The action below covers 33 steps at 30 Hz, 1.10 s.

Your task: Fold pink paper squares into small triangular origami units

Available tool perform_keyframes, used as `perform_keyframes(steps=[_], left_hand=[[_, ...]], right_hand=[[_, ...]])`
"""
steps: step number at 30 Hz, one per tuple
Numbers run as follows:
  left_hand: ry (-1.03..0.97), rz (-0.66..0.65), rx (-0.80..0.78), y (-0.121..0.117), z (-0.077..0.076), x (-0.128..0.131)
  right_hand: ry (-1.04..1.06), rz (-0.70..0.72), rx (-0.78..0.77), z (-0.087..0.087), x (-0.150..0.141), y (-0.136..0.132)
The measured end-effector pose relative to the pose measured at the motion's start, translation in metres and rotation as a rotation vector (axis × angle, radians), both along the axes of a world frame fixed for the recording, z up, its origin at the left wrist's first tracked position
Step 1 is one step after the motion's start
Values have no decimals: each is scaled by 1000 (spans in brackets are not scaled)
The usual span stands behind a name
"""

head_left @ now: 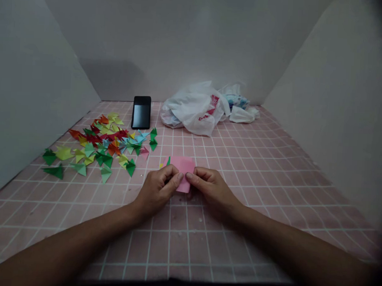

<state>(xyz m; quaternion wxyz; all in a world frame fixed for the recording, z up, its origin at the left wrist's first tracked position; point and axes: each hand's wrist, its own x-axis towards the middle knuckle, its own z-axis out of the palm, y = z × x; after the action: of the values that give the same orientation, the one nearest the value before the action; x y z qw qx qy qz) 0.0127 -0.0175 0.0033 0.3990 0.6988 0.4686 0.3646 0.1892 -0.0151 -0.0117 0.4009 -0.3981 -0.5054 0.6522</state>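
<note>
A small pink sheet of paper (186,164) is held between my two hands, a little above the tiled-pattern cloth. My left hand (162,184) pinches its left side between thumb and curled fingers. On the right edge, my right hand (212,186) has the paper between thumb and forefinger. Just behind the left fingers, bits of green paper (168,160) and yellow paper (161,165) show; most of them is hidden. Whether more pink paper lies under the held sheet, I cannot tell.
Several folded paper cranes (105,145) in green, yellow, red, orange and blue spread over the left side. A black phone (141,112) stands tilted behind them. White plastic bags (197,107) lie crumpled at the back, by the grey wall (189,41). The pink checked cloth (271,180) covers the surface.
</note>
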Motion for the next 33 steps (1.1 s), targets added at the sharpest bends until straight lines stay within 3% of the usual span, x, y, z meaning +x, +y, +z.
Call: perform_keyframes(steps=[6, 13, 18, 21, 29, 33], left_hand=[[-36, -65, -60, 0, 1, 1], [-54, -35, -23, -4, 0, 4], [-118, 68, -83, -2, -3, 3], [-140, 96, -90, -1, -2, 2], [-314, 15, -297, 10, 0, 0], [-361, 76, -337, 13, 1, -3]], right_hand=[[46, 23, 16, -2, -1, 1], [-111, -70, 56, 1, -4, -8], [-2, 60, 25, 2, -5, -4], [5, 53, -43, 1, -5, -4], [-75, 91, -66, 3, -2, -3], [-109, 159, -89, 3, -2, -1]])
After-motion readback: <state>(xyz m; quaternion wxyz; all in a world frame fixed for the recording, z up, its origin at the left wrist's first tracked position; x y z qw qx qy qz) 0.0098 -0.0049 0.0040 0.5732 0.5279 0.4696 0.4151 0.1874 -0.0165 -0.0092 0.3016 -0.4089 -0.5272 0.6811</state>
